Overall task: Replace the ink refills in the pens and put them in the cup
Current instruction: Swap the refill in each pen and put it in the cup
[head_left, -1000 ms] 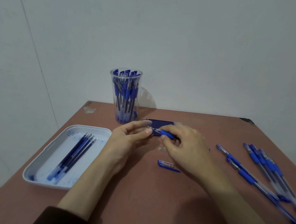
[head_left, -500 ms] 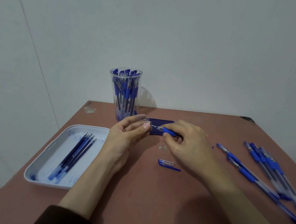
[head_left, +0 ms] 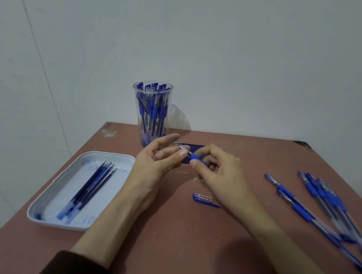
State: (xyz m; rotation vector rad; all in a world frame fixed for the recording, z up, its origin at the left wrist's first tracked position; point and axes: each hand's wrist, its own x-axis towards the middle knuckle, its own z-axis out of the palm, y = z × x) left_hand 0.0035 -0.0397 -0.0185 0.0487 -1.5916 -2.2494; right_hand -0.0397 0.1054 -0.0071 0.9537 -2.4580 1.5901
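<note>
Well, the right hand's [head_left: 217,171] grip was narrow: thumb and fingertips pinched a pen [head_left: 197,159] by its blue rubber section, just in front of the cup [head_left: 152,91]. The pen lay nearly level, its metal tip pointing towards the cup. The left hand [head_left: 156,159] met it there, palm turned up, forefinger stretched out over the tip and thumb lying against the pen's front end. Whether that hand truly pinched the tip or only touched it, I could not tell.

Behind both hands, beside the foot of the cup on its right, lay a flat dark blue pack of refills [head_left: 194,148], partly hidden by the fingers. The cup itself was clear plastic, upright near the far edge of the bench [head_left: 184,240], and crowded with blue pens [head_left: 154,108].

Nearer to me than the cup, under the right wrist, a loose pen cap [head_left: 205,200] lay on its side. Well to the right of the cup, a spread of loose pens [head_left: 301,209] lay slantwise, blurred at their near ends. Left of the cup and nearer, a white tray [head_left: 108,155] stained with ink held a small bundle of refills [head_left: 93,185], tips towards the cup. Dark cuffs [head_left: 75,267] covered both forearms at the bottom of my view.
</note>
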